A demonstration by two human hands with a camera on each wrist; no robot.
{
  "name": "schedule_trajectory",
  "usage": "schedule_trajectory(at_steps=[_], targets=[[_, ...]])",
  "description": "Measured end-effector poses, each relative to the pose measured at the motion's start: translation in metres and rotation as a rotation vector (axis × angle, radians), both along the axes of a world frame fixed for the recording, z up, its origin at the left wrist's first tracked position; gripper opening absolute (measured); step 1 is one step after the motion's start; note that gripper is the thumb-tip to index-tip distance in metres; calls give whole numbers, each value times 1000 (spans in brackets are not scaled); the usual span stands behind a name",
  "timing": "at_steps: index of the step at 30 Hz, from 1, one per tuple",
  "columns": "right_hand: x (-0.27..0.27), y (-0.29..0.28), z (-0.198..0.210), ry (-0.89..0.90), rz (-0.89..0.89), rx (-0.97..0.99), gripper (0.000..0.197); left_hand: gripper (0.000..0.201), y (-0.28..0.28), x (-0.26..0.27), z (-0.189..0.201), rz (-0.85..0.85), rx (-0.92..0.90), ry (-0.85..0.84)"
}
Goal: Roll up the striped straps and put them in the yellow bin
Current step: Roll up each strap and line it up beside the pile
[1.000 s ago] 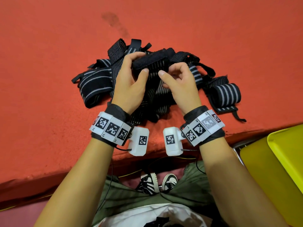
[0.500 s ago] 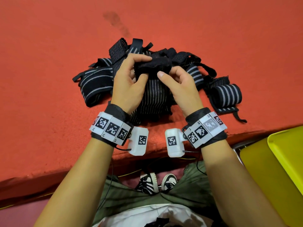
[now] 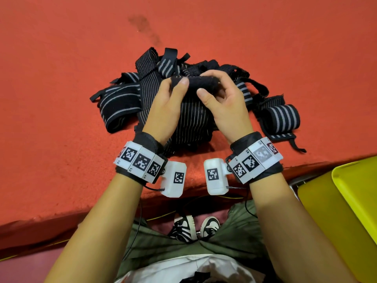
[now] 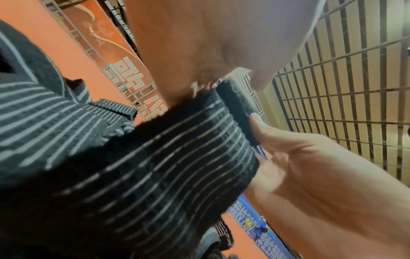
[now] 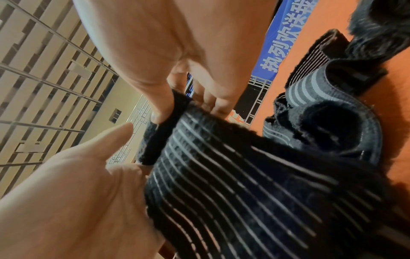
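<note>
A black strap with thin white stripes [image 3: 191,119] hangs from both hands above the pile of striped straps [image 3: 122,101]. Its top end is turned into a small black roll [image 3: 204,83]. My left hand [image 3: 177,82] pinches the roll's left end, thumb [image 4: 264,126] pressed on it. My right hand [image 3: 208,83] curls its fingers over the roll's right end, with the thumb [image 5: 119,133] just off the fabric. The strap [image 4: 177,157] fills both wrist views. The yellow bin [image 3: 336,221] stands low at the right, beyond the mat's edge.
One finished rolled strap [image 3: 281,117] lies right of the pile with a loose tail. Everything sits on a red mat [image 3: 61,99] whose front edge [image 3: 81,213] runs just under my wrists. My legs and shoes are below it.
The strap's top end has been turned over into a tighter, thicker roll. Both hands have shifted slightly up and closer together, and my right thumb has come off the fabric.
</note>
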State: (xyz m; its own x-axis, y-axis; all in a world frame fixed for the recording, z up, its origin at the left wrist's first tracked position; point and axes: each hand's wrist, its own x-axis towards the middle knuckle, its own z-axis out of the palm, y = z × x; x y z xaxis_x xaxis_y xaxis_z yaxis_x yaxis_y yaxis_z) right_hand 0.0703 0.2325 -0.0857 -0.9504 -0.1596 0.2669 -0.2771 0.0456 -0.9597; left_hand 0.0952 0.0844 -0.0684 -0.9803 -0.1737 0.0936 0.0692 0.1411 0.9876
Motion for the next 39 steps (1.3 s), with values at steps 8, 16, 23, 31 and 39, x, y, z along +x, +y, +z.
schedule_trajectory(at_steps=[8,16,23,31,39], targets=[[3,-4,2,-111,52,180,59,21,2,-2,-7,50,-98,-21],[-3,-2,-2,-123,3,228,50,17,-2,1,-12,-78,-224,74],[-4,10,-15,-146,49,113,31,34,-9,3,-10,-218,-212,135],[-2,12,-13,-107,88,-22,28,21,-8,4,-9,-117,-96,62],[1,12,-12,-146,92,-41,25,24,-11,2,-12,-190,-215,152]])
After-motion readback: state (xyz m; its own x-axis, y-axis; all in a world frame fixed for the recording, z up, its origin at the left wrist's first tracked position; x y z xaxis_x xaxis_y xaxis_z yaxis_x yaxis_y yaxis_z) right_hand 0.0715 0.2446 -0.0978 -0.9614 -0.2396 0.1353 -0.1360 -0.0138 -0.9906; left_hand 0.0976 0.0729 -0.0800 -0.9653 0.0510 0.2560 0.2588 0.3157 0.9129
